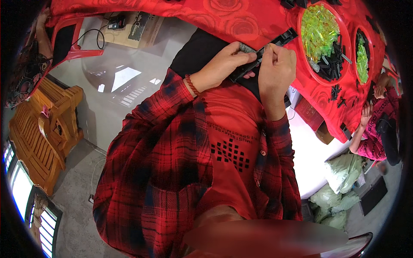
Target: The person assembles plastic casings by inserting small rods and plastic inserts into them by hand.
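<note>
My left hand [226, 62] is closed round a long, narrow black plastic strip [285, 38], which slants up to the right above my lap. A grey, speckled small piece [246, 48] shows beside the thumb of this hand. My right hand [278, 69] is pinched against the strip's middle; whatever its fingertips hold is hidden. Just right of it, a red oval tray [301, 47] bears many clear yellow-green plastic pieces [319, 26] and small black pieces [329, 66].
A red cloth [189, 9] covers the table. A second red tray [358, 79] with yellow-green pieces stands farther right, near another person's hand [366, 112]. Loose black pieces [335, 91] lie between. Plastic bags [344, 172] are at lower right, a wooden bench [43, 133] at left.
</note>
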Demonstrator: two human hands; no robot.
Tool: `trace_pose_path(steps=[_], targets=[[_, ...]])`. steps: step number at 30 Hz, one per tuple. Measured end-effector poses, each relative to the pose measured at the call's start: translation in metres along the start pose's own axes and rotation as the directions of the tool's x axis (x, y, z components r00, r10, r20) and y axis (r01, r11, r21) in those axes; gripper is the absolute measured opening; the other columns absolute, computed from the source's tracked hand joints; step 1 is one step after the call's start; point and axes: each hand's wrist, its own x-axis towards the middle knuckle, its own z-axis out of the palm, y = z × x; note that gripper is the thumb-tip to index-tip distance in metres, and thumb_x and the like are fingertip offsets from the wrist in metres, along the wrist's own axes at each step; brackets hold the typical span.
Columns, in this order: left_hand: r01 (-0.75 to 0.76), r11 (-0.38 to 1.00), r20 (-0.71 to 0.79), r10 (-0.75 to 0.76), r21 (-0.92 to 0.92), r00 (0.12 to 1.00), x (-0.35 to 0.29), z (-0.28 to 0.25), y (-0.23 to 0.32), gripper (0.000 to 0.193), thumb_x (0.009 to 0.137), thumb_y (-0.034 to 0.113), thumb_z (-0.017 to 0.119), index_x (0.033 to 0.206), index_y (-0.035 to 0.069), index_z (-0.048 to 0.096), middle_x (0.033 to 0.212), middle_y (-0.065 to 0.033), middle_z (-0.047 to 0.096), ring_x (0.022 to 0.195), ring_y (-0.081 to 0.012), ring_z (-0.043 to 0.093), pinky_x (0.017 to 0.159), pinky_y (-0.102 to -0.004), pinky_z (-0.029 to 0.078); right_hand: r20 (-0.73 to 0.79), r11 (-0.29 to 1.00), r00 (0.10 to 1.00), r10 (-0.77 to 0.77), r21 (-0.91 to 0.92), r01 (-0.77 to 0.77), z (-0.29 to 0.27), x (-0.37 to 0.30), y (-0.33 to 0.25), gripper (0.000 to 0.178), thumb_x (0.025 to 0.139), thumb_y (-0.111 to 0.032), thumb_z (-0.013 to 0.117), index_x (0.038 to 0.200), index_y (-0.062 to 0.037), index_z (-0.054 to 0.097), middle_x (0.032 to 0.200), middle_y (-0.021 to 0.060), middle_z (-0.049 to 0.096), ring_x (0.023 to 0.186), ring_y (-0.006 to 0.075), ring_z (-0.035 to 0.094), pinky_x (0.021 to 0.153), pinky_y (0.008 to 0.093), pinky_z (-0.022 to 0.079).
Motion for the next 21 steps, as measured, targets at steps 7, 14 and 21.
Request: trace_pose_path(steps=[7, 14, 21], targets=[[0.108, 0.908, -0.112, -0.068, 0.405, 0.991, 0.007, 0.014, 0.006, 0.03, 0.1, 0.029, 0.06, 0.092, 0.0, 0.057, 0.077, -0.0061, 0.064, 0.064, -0.0119, 0.061, 0.057, -0.0267, 0.048, 0.015, 0.999, 1.0, 0.028, 0.019, -0.028, -0.003, 0.001, -0.002, 0.006, 0.085, -0.006, 0.072, 0.086, -0.0018, 0.068, 0.073, 0.008, 0.056, 0.066, 0.0211, 0.054, 0.059, 0.0348, 0.044], [0.053, 0.84, -0.131, 0.021, 0.54, 0.991, 0.002, 0.018, 0.008, 0.032, 0.101, 0.031, 0.057, 0.091, 0.001, 0.057, 0.073, -0.0049, 0.062, 0.061, -0.0109, 0.061, 0.052, -0.0264, 0.048, 0.036, 0.996, 0.999, -0.005, 0.088, 0.002, -0.007, 0.0, 0.001, 0.009, 0.087, -0.005, 0.068, 0.095, -0.0019, 0.07, 0.076, 0.0112, 0.058, 0.069, 0.0267, 0.057, 0.062, 0.0379, 0.046], [-0.003, 0.866, -0.058, 0.036, 0.5, 0.998, -0.009, 0.011, 0.008, 0.028, 0.101, 0.029, 0.057, 0.095, 0.002, 0.057, 0.077, -0.0026, 0.06, 0.061, -0.0091, 0.06, 0.052, -0.0251, 0.046, -0.133, 0.97, 0.979, 0.155, 0.206, -0.125, -0.031, -0.001, 0.015, 0.029, 0.093, -0.004, 0.064, 0.12, 0.0056, 0.063, 0.086, 0.0076, 0.057, 0.071, 0.016, 0.048, 0.069, 0.031, 0.045]])
